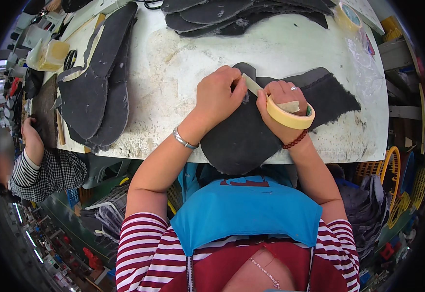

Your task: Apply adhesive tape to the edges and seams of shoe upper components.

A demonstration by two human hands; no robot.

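A dark grey boot-shaped piece of fuzzy-edged material point(239, 138) lies on the white table in front of me, its lower end reaching over the near edge. My left hand point(222, 92) is closed in a pinch on the free end of a strip of masking tape point(253, 85), just above the piece. The strip runs to my right hand point(284, 100), whose fingers are closed on it too. A cream roll of masking tape point(306, 120) hangs around that right hand, with a small torn bit of tape point(289, 106) showing inside the ring.
Stacked dark pieces lie at the left point(93, 92) and far side point(232, 17) of the white table point(168, 63). Another tape roll point(350, 17) and clear plastic point(365, 63) are at the far right. A co-worker's arm point(32, 141) is at the left. Yellow baskets point(392, 175) stand below, right.
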